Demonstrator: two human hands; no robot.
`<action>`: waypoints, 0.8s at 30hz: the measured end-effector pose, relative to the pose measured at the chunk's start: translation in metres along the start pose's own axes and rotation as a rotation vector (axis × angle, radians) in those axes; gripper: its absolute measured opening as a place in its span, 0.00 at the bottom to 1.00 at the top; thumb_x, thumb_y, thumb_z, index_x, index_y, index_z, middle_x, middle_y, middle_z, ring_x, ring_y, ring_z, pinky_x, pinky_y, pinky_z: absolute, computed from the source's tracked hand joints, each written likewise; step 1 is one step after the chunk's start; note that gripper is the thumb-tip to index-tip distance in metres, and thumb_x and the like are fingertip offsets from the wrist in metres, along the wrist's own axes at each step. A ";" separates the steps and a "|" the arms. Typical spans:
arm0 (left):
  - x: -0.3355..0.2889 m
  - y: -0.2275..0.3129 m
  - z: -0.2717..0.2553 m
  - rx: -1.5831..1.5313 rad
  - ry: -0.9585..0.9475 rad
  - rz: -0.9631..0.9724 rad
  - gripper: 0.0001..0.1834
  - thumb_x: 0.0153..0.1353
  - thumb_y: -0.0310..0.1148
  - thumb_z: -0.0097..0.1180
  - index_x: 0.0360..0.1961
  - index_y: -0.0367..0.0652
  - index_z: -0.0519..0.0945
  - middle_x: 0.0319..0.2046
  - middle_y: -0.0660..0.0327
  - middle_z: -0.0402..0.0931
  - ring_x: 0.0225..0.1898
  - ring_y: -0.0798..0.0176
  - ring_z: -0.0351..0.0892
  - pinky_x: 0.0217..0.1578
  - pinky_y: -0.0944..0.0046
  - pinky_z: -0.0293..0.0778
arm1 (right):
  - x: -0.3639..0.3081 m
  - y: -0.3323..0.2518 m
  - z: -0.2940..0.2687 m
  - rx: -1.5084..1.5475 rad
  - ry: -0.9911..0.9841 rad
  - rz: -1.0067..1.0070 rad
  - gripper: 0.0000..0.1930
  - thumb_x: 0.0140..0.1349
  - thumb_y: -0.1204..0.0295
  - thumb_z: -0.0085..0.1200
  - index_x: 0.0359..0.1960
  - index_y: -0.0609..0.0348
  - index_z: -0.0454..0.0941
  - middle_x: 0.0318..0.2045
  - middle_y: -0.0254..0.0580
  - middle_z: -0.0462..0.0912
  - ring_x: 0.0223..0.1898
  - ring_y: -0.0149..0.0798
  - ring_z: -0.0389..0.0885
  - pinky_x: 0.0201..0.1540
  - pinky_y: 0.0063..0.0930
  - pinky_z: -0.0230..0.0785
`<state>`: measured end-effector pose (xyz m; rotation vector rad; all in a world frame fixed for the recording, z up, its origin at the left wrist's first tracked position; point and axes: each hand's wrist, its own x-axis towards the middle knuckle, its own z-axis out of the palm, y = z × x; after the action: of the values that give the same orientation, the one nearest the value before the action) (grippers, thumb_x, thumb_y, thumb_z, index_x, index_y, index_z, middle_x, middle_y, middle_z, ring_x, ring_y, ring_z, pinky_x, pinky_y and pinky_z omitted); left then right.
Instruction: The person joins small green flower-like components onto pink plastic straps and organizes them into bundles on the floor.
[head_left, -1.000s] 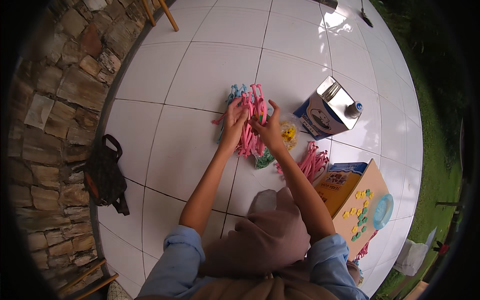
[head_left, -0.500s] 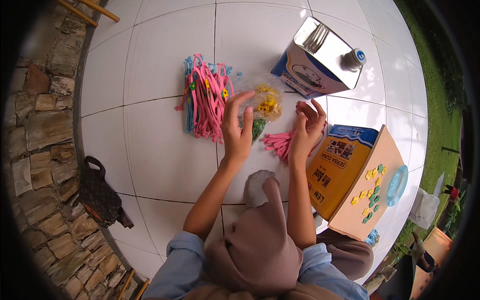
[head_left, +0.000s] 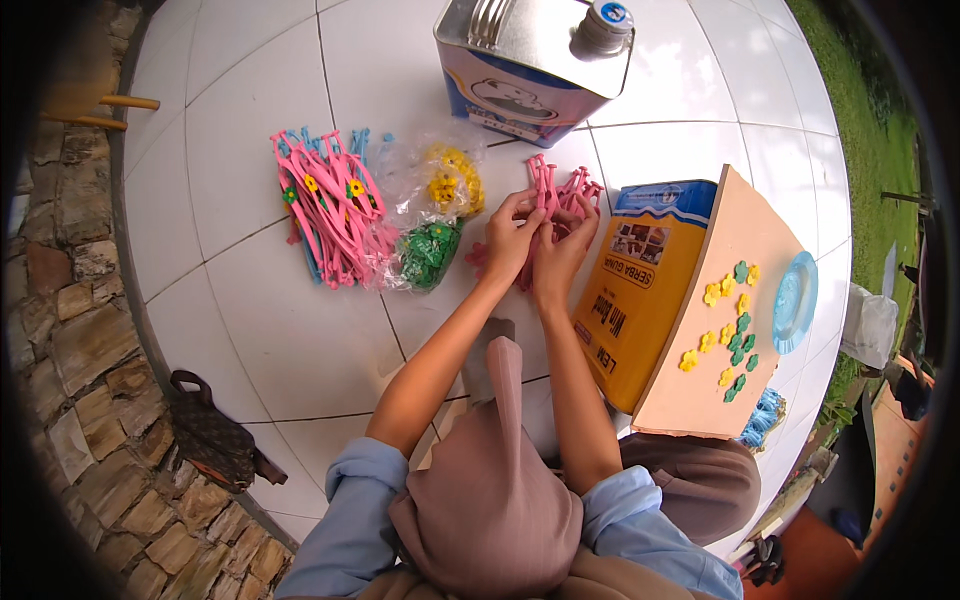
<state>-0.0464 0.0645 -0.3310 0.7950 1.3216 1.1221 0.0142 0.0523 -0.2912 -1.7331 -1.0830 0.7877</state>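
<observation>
Both hands meet at a bundle of pink plastic strips with knobbed ends [head_left: 543, 176], in front of the yellow can. My left hand [head_left: 513, 240] has its fingers bent around the bundle's left side. Beside it, my right hand [head_left: 562, 252] closes on the strips from the right, thumbs nearly touching. How many strips each hand grips is hidden by the fingers. To the left lie clear bags of yellow flower pieces [head_left: 453, 182] and green flower pieces [head_left: 428, 256]. A larger pile of pink strips [head_left: 330, 220] over blue ones, some with small flowers attached, rests farther left.
A tall metal can [head_left: 530, 85] stands ahead on the white tiles. At right, a yellow can [head_left: 640, 290] lies against a board [head_left: 690, 400] bearing yellow and green flowers and a blue dish [head_left: 795, 303]. A brown bag [head_left: 215, 435] sits near the stone wall [head_left: 100, 340].
My hands, apart and raised over the floor before, have come together on the pink strips. The view has shifted, so the piles and cans appear elsewhere in the picture.
</observation>
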 end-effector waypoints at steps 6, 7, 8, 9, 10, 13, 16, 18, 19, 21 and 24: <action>-0.063 0.094 -0.031 0.250 0.059 0.232 0.19 0.55 0.21 0.50 0.50 0.40 0.69 0.36 0.58 0.71 0.38 0.66 0.72 0.37 0.69 0.70 | -0.030 -0.076 -0.035 0.239 0.058 -0.075 0.27 0.55 0.83 0.44 0.57 0.60 0.51 0.35 0.44 0.73 0.36 0.33 0.74 0.37 0.24 0.67; -0.074 0.115 -0.035 0.485 0.104 0.385 0.22 0.54 0.20 0.48 0.52 0.40 0.66 0.39 0.56 0.69 0.40 0.64 0.71 0.40 0.68 0.69 | -0.033 -0.093 -0.043 0.283 0.044 -0.161 0.28 0.54 0.84 0.43 0.58 0.59 0.50 0.35 0.44 0.73 0.35 0.33 0.74 0.37 0.24 0.67; -0.082 0.140 -0.033 0.482 0.111 0.416 0.22 0.54 0.20 0.48 0.52 0.40 0.66 0.39 0.56 0.69 0.40 0.64 0.71 0.40 0.68 0.69 | -0.035 -0.112 -0.054 0.272 -0.017 -0.244 0.30 0.54 0.85 0.42 0.59 0.60 0.46 0.35 0.44 0.73 0.36 0.33 0.74 0.37 0.24 0.67; -0.092 0.168 -0.030 0.605 0.203 0.680 0.26 0.53 0.20 0.48 0.55 0.39 0.62 0.41 0.55 0.68 0.42 0.60 0.70 0.44 0.64 0.68 | -0.039 -0.134 -0.066 0.285 -0.011 -0.274 0.30 0.54 0.85 0.42 0.59 0.60 0.46 0.35 0.44 0.73 0.36 0.33 0.74 0.37 0.24 0.67; -0.102 0.194 -0.029 0.659 0.255 0.831 0.28 0.52 0.19 0.47 0.57 0.39 0.60 0.43 0.55 0.68 0.43 0.59 0.70 0.46 0.63 0.67 | -0.044 -0.156 -0.077 0.255 -0.104 -0.327 0.31 0.54 0.85 0.42 0.59 0.59 0.46 0.35 0.44 0.74 0.37 0.33 0.74 0.41 0.24 0.66; -0.113 0.257 -0.023 1.089 -0.162 1.185 0.36 0.49 0.19 0.50 0.61 0.42 0.53 0.45 0.55 0.70 0.49 0.52 0.68 0.56 0.54 0.58 | -0.041 -0.186 -0.102 0.277 -0.259 -0.488 0.33 0.51 0.88 0.43 0.59 0.59 0.45 0.34 0.45 0.76 0.37 0.35 0.76 0.45 0.25 0.66; -0.129 0.301 -0.013 1.063 -0.391 0.947 0.33 0.52 0.21 0.47 0.61 0.42 0.54 0.41 0.50 0.73 0.43 0.50 0.73 0.48 0.54 0.67 | -0.037 -0.232 -0.143 0.113 -0.361 -0.747 0.35 0.51 0.87 0.45 0.60 0.56 0.44 0.32 0.46 0.77 0.39 0.41 0.75 0.53 0.38 0.58; -0.137 0.314 -0.007 0.892 -0.362 0.986 0.25 0.54 0.23 0.45 0.56 0.42 0.61 0.31 0.45 0.76 0.29 0.45 0.77 0.36 0.52 0.73 | -0.032 -0.259 -0.167 -0.089 -0.283 -0.932 0.32 0.49 0.85 0.50 0.57 0.56 0.53 0.37 0.40 0.77 0.44 0.42 0.71 0.56 0.40 0.54; -0.141 0.322 -0.006 0.898 -0.343 1.020 0.25 0.54 0.23 0.45 0.56 0.42 0.61 0.31 0.45 0.76 0.29 0.45 0.77 0.36 0.52 0.73 | -0.031 -0.273 -0.179 -0.216 -0.234 -1.023 0.30 0.49 0.84 0.52 0.56 0.56 0.58 0.39 0.39 0.76 0.46 0.43 0.69 0.56 0.41 0.53; -0.148 0.340 0.003 0.809 -0.261 0.964 0.17 0.54 0.23 0.44 0.47 0.38 0.69 0.26 0.47 0.76 0.26 0.48 0.77 0.31 0.53 0.72 | -0.022 -0.285 -0.207 -0.356 -0.103 -1.109 0.27 0.48 0.83 0.53 0.52 0.56 0.64 0.48 0.41 0.71 0.52 0.46 0.62 0.56 0.38 0.54; -0.161 0.353 0.017 0.757 -0.177 0.964 0.08 0.55 0.25 0.45 0.36 0.37 0.73 0.20 0.50 0.75 0.22 0.52 0.77 0.27 0.57 0.71 | -0.011 -0.276 -0.251 -0.265 0.159 -0.999 0.28 0.49 0.79 0.55 0.54 0.55 0.62 0.52 0.43 0.67 0.53 0.47 0.62 0.57 0.39 0.54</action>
<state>-0.0743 0.0247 0.0539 2.1954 1.2115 1.1961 0.1334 0.0051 0.0593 -1.1689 -1.7516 -0.1227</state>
